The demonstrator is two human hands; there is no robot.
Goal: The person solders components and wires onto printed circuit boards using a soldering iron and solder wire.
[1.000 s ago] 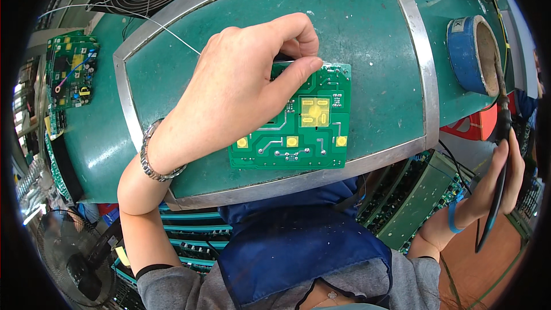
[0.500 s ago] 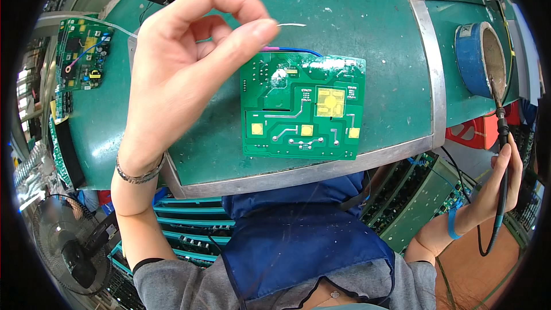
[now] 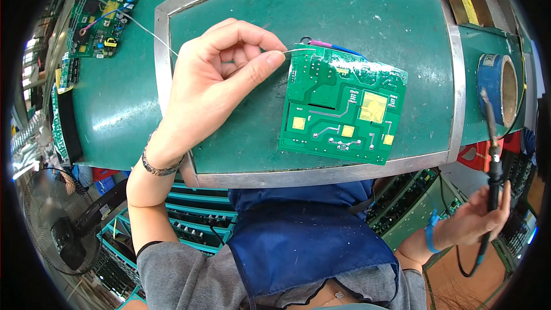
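Between the thumb and forefinger of my left hand is a thin silvery solder wire, its free end over the upper left corner of a green circuit board. The wire's tail runs back past the wrist side to the left. The board lies solder side up, with yellow squares on it. From behind its far edge show a pink-sleeved ring terminal and a blue lead. At the far right my right hand grips a soldering iron, tip upward, away from the board.
A blue-rimmed ring-shaped roll stands on the right, behind the iron's tip. A second circuit board lies at the far left. A metal frame borders the green work surface. A black fan stands at the lower left.
The solder wire's end has come down to the board's corner with my left hand. My right hand has shifted lower, the iron still in it. The whole view has shifted, and the board looks tilted.
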